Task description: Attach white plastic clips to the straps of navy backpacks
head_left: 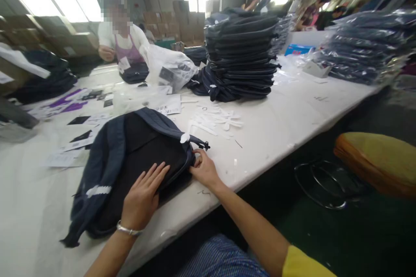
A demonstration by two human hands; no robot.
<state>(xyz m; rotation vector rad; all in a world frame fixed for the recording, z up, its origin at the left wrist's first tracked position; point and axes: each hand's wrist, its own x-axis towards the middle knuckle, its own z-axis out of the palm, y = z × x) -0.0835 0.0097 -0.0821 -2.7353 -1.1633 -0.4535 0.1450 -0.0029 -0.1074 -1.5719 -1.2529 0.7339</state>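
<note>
A dark navy backpack lies on the white table, its black back panel and shoulder straps facing up. White wrapping shows on both straps. My left hand rests flat on the near part of the panel, fingers stretched out, a silver bracelet at the wrist. At the bag's right end, my right hand has its fingers bent and pinched at the edge seam, close to a strap end with a black buckle. What sits between those fingertips is too small to make out.
A tall stack of dark backpacks stands behind, with loose white strips before it. Plastic-wrapped bags are piled at the right. Across the table a person in a purple apron works. A yellow-topped stool stands at right.
</note>
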